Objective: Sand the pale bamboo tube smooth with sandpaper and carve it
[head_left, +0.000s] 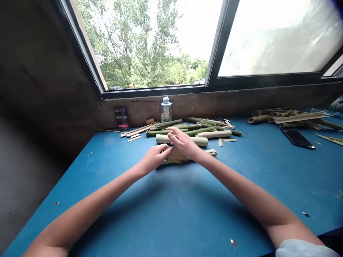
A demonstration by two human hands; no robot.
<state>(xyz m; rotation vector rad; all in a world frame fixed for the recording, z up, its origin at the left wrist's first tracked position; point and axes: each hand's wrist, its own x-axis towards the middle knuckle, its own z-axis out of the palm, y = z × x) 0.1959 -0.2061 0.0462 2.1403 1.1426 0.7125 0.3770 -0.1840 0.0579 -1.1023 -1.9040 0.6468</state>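
Note:
Both my arms reach out over a blue table [171, 207]. My left hand [154, 158] is closed on the left end of a pale split bamboo piece [211, 153] that lies across the table. My right hand [183, 142] rests over the middle of the same piece, fingers pressed on a tan scrap [177, 156] against it. Just behind lies a thick pale bamboo tube [163, 139].
Green bamboo sticks [187, 128] and thin slats [135, 132] are piled along the back wall. A small glass bottle [166, 110] stands under the window. More bamboo [289, 117] lies at the far right, beside a dark phone [297, 138].

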